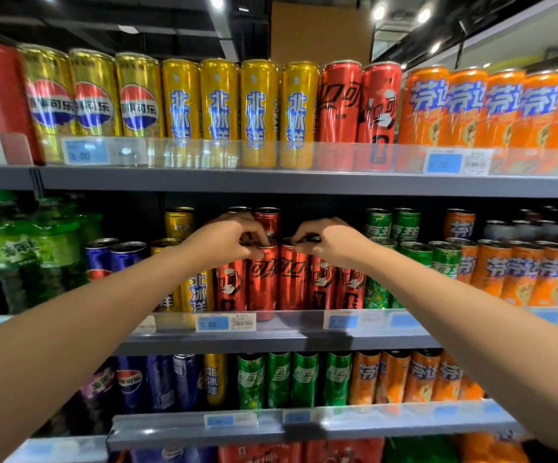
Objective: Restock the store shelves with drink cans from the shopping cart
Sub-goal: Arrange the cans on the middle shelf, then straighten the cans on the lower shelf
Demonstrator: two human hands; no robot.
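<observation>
1. Left hand (227, 240): fingers curled down over the top rim of a red can (262, 279), pinching it at the lid. The can stands upright at the front of the middle shelf (284, 342).
2. Right hand (329, 242): fingers curled, pinching the top rim of the next red can (292, 279), just right of the first. The two cans touch side by side, both upright.
3. Both forearms reach in from the lower corners and meet over the red row.
4. More red cans stand on either side of the held pair and behind it.
5. Same shelf, left of the red row: yellow cans (197, 292), then blue cans (113, 259), then green bottles (27, 252). To the right: green cans (414, 255), then orange cans (518, 272).
6. Top shelf (270, 182): gold, yellow, red and orange cans in a row behind a clear rail.
7. Lower shelf (304, 426): blue, yellow, green and orange cans.
8. Blue price tags (212, 323) sit on the shelf edges; print is too blurred to read.
9. Cart not in view.
</observation>
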